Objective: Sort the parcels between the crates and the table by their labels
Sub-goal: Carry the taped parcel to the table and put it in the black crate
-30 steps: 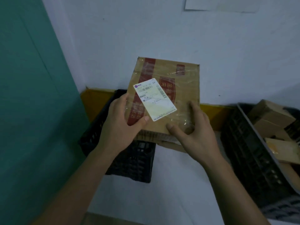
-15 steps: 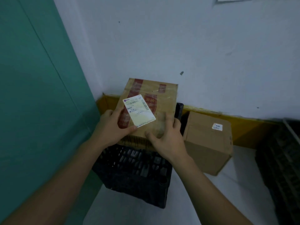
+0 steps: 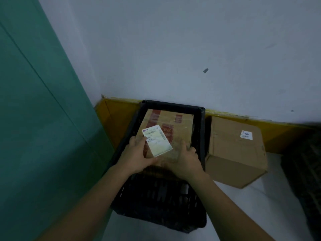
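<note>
Cardboard parcel (image 3: 171,131) with white label (image 3: 157,142) and red tape sits tilted inside the black crate (image 3: 201,136), near edge raised; gripped at that near edge by left hand (image 3: 137,157) and right hand (image 3: 186,160), fingers curled round it, thumbs on top; best lowered level, fingers slipped out toward the near wall to avoid pinching, label kept facing up; tight fit against the right crate wall likely. Just right of the crate, touching it, a second brown box (image 3: 234,152) with small sticker; green panel (image 3: 34,119) left; dark crate edge (image 3: 304,162) far right.
</note>
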Available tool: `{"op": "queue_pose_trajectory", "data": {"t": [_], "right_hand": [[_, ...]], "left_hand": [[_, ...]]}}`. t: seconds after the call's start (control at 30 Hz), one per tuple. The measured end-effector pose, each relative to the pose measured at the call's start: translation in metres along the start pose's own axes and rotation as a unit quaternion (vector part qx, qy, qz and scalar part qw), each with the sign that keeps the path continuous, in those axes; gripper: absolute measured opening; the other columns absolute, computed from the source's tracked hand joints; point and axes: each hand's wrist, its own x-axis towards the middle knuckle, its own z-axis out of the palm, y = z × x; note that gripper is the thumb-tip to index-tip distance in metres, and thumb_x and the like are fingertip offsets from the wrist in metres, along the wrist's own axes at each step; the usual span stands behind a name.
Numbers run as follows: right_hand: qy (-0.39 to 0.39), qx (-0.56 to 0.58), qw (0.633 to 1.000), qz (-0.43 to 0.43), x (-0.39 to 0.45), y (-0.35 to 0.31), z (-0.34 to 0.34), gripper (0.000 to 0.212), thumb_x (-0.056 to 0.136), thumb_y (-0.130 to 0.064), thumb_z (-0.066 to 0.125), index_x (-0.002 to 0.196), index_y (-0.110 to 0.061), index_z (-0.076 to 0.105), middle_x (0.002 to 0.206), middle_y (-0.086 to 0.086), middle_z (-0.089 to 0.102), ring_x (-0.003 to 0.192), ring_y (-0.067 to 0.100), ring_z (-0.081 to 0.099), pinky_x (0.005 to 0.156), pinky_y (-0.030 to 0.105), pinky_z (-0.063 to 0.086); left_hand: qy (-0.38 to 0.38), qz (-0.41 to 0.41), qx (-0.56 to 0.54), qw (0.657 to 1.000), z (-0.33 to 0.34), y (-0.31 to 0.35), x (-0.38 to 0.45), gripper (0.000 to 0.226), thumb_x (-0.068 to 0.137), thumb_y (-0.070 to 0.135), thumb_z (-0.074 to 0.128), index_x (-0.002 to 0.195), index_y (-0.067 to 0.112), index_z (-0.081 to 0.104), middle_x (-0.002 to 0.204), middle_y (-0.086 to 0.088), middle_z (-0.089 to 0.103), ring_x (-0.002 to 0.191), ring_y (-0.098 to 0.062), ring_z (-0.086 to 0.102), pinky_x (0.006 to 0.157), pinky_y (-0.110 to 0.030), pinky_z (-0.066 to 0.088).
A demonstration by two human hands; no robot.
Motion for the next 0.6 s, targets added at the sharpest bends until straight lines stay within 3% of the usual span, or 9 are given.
{"op": "queue_pose_trajectory", "data": {"t": [0.33, 0.6], "right_hand": [[-0.07, -0.061, 0.994, 0.064, 0.041, 0.004, 0.034, 0.135, 0.076, -0.081, 0.076, 0.167, -0.023, -0.005, 0.151, 0.028, 0.029, 0.135, 0.047, 0.044, 0.11, 0.051, 0.048], [-0.084, -0.131, 0.986, 0.066, 0.052, 0.012, 0.055, 0.137, 0.073, -0.092, 0.065, 0.168, -0.019, 0.0, 0.157, 0.029, 0.022, 0.141, 0.049, 0.038, 0.114, 0.054, 0.045]], "left_hand": [[-0.087, -0.027, 0.076, 0.993, 0.031, -0.02, 0.036, 0.126, 0.075, 0.082, 0.075, 0.168, 0.026, 0.01, 0.167, -0.014, 0.008, 0.15, -0.043, 0.021, 0.116, -0.055, 0.034], [-0.083, -0.029, 0.123, 0.988, 0.05, -0.028, 0.043, 0.127, 0.077, 0.08, 0.073, 0.168, 0.02, 0.006, 0.169, -0.013, 0.006, 0.148, -0.042, 0.018, 0.117, -0.053, 0.036]]}}
